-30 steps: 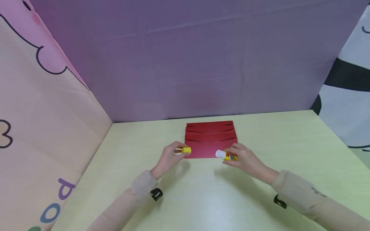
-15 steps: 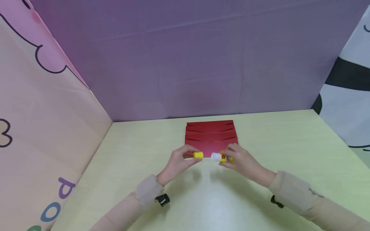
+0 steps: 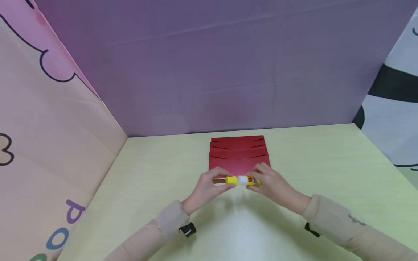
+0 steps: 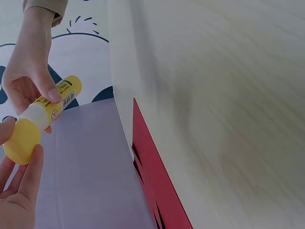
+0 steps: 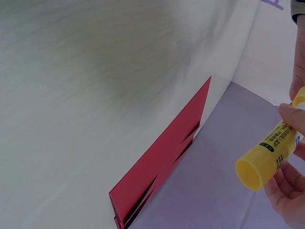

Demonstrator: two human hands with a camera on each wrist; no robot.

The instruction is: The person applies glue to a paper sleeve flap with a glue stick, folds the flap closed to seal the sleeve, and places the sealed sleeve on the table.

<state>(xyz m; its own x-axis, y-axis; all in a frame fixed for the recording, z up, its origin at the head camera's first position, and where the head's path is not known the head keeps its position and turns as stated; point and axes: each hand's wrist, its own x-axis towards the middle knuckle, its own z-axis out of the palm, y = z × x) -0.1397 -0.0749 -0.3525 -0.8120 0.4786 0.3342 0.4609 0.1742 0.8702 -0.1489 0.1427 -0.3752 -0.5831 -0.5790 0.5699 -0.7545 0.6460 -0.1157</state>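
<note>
My left hand (image 3: 209, 187) pinches a yellow cap (image 3: 231, 180) between thumb and fingers. Facing it, my right hand (image 3: 272, 184) grips a yellow glue stick (image 3: 253, 181) by its labelled body. The white collar of the stick points left, with the cap right at its end, in line with it. In the left wrist view the cap (image 4: 22, 141) overlaps the end of the white collar. The right wrist view shows the glue stick's yellow base (image 5: 249, 174). Both hands are raised above the table, just in front of several overlapping red envelopes (image 3: 238, 155).
The pale wooden table (image 3: 163, 159) meets a purple backdrop (image 3: 225, 72) behind the envelopes. Printed panels stand at the left (image 3: 58, 137) and at the right (image 3: 398, 123).
My left hand has moved right and slightly nearer with the cap, while the right hand has come a little left. The gap between cap and glue stick has closed.
</note>
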